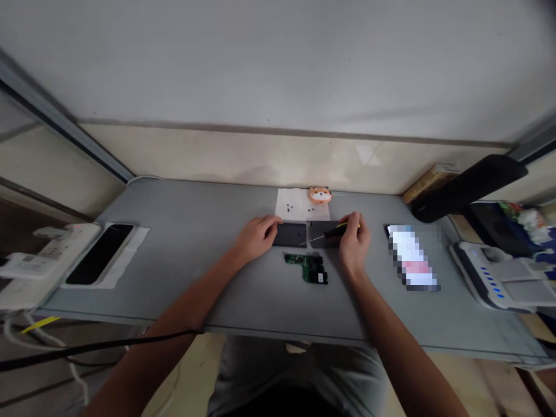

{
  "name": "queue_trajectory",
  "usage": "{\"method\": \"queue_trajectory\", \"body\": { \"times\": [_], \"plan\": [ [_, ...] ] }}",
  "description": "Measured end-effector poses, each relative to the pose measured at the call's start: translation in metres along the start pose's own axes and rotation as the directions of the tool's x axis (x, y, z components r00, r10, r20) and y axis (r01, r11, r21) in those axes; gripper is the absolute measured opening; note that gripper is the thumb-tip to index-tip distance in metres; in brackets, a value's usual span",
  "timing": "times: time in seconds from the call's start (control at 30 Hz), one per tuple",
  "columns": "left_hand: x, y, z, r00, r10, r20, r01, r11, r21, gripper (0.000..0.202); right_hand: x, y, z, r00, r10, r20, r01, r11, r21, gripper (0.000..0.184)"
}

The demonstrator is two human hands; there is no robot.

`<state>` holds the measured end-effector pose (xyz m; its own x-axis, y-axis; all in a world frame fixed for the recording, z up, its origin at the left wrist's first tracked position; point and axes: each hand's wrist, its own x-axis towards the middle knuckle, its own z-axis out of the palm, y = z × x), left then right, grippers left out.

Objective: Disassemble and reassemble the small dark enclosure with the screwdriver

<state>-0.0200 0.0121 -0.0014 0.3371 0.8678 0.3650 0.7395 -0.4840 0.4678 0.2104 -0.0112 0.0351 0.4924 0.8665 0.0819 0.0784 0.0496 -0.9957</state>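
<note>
Holding a screwdriver [332, 233] in the right hand [354, 244]

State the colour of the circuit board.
The circuit board is green with black parts, best seen in the head view.

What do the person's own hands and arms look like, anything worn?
Left hand and right hand are ungloved; left forearm and right forearm are bare, with no sleeve, watch or bracelet visible. A black cable crosses over the left forearm.

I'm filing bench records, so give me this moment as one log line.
left hand: touching left dark panel | right hand: holding screwdriver | nearer person: green circuit board | beyond panel: white paper, orange figure
</note>
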Motion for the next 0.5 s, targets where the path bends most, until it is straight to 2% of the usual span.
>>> {"method": "queue_trajectory", "body": {
  "times": [0.23,0.5],
  "plan": [
    [0.0006,0.0011,-0.0022,1.000,0.020,0.007,-0.020,1.000,-0.008,0.026,0.0022,-0.0038,-0.0001,0.995,0.094,-0.015,-0.094,0.995,0.032,0.060],
    [0.0006,0.0012,-0.0020,0.999,-0.015,0.030,0.015,1.000,0.014,0.026,0.0021,0.0003,-0.0001,0.996,0.087,-0.010,-0.087,0.996,0.016,0.057]
  ]
}}
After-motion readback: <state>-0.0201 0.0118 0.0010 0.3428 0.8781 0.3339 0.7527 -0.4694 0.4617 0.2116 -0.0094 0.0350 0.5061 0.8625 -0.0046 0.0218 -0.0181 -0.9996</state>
